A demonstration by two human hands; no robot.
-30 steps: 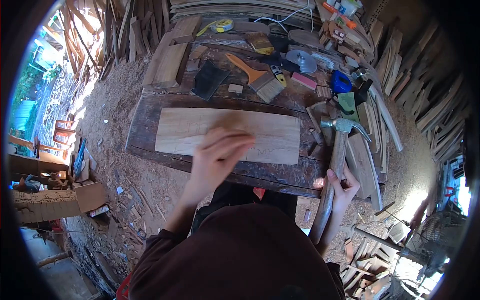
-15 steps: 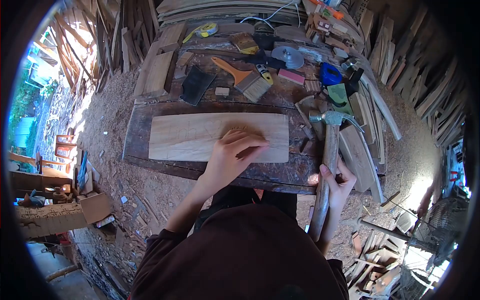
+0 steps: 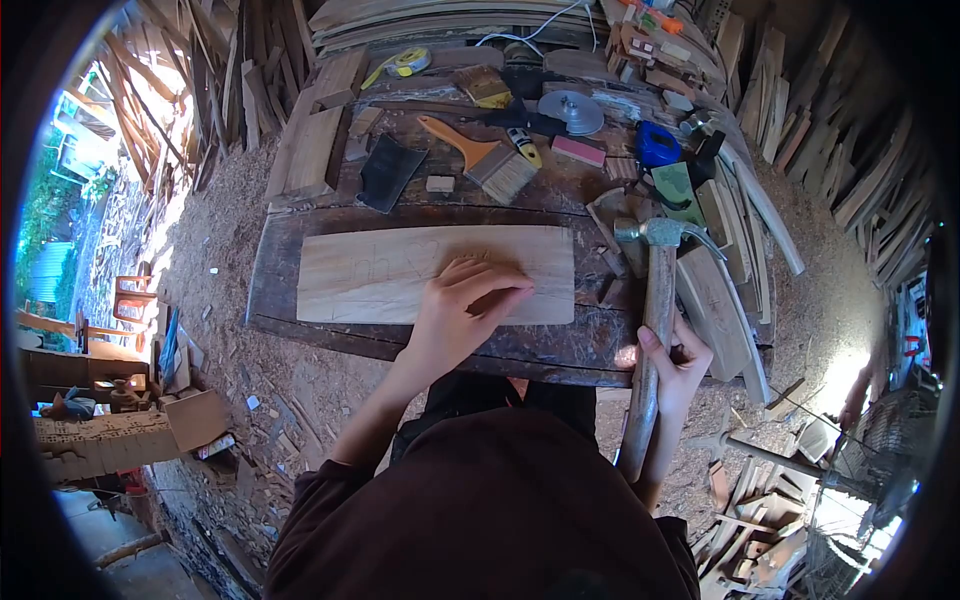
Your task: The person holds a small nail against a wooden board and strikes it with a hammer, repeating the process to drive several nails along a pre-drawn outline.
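Your left hand point(image 3: 455, 312) is over the pale board point(image 3: 345, 285), which lies flat on the worn table point(image 3: 555, 352); its thumb and fingertips curve close together, but you can't tell whether they pinch anything. The board bears faint letters point(image 3: 372, 268) resembling "nh", then a heart outline point(image 3: 425, 257); marks farther right are partly hidden. Your right hand point(image 3: 682, 368) has its fingers clamped around the hammer point(image 3: 658, 305), handle slanting down, head uppermost, beside the board's right end
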